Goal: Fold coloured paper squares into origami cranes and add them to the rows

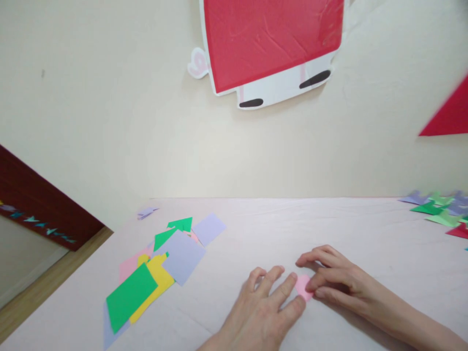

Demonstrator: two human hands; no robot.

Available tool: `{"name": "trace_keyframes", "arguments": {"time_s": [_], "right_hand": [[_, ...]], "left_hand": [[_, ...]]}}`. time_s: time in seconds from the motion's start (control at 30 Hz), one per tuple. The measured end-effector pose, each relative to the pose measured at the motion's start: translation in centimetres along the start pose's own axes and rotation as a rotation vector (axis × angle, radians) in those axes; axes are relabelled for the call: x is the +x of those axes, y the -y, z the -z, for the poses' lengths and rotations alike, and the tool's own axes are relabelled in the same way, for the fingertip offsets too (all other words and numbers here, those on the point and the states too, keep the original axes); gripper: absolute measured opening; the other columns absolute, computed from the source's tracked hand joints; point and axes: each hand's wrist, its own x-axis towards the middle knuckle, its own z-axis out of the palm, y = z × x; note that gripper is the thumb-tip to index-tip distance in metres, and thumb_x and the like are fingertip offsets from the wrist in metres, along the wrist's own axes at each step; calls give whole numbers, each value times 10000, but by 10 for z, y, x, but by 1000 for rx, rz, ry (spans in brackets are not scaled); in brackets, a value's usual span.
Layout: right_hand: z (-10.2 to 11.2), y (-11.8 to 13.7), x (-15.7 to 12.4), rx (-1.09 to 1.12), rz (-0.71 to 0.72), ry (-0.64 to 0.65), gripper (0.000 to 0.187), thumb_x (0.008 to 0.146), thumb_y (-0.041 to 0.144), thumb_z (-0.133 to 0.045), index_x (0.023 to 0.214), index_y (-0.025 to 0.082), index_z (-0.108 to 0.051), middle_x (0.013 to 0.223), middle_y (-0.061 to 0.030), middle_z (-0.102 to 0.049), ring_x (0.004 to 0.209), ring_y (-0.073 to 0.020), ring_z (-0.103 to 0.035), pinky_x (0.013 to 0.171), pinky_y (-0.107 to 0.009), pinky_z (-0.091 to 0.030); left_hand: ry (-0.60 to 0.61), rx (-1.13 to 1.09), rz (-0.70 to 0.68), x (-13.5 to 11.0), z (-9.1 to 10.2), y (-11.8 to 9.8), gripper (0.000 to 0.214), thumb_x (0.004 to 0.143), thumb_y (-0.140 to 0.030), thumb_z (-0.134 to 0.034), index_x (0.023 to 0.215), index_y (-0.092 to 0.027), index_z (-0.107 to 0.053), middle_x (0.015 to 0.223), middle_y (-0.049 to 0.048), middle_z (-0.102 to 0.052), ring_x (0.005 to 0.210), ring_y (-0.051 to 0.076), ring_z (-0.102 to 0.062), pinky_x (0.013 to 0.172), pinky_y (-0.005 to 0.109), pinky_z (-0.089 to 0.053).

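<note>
A small piece of folded pink paper lies on the white-covered table between my two hands. My left hand rests on the table, its index finger and thumb pressing on the paper's left and lower edges while the other fingers are spread. From the right, my right hand pinches the paper's edge with thumb and fingers, its index finger bent above the sheet. Fingertips cover part of the paper, so its exact folds are hard to make out.
Loose paper sheets lie at the left: green, yellow, lilac and pink. Several folded paper shapes cluster at the far right. The table meets a pale wall bearing a red and white decoration.
</note>
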Motion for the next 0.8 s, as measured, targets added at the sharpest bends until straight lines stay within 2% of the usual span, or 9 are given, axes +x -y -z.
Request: {"name": "trace_keyframes", "arguments": {"time_s": [0.17, 0.33, 0.43, 0.8], "right_hand": [[-7, 5, 3, -6, -73, -60, 230, 901, 394, -582, 756, 247, -685, 1160, -67, -616, 1135, -266, -495, 975, -449, -424], [-13, 12, 6, -26, -108, -125, 159, 868, 305, -596, 733, 240, -649, 1122, -60, -622, 1119, -270, -492, 981, -464, -406], [-14, 14, 7, -41, -117, -139, 169, 862, 293, -584, 713, 236, -639, 1095, -62, -629, 1099, -275, -500, 966, -474, -409], [-19, 11, 8, -61, -112, -175, 131, 833, 268, -589, 713, 238, -633, 1078, -58, -633, 1070, -273, -516, 935, -466, -422]], "left_hand": [[-21, -51, 1, 2, 5, -1, 296, 975, -332, -465, 1237, -224, -550, 1412, 51, -497, 1257, 254, -409, 972, 392, -329], [61, -152, -10, 8, 15, -2, 246, 976, -259, -471, 1190, -173, -557, 1206, 62, -613, 1123, 211, -482, 942, 354, -352], [81, -167, -24, 10, 18, -2, 225, 971, -219, -478, 1171, -154, -557, 1153, 54, -616, 1083, 204, -496, 918, 346, -359], [65, -134, -38, 11, 11, -2, 206, 986, -237, -470, 1151, -159, -565, 1123, 43, -618, 1061, 197, -492, 895, 338, -359]]}}
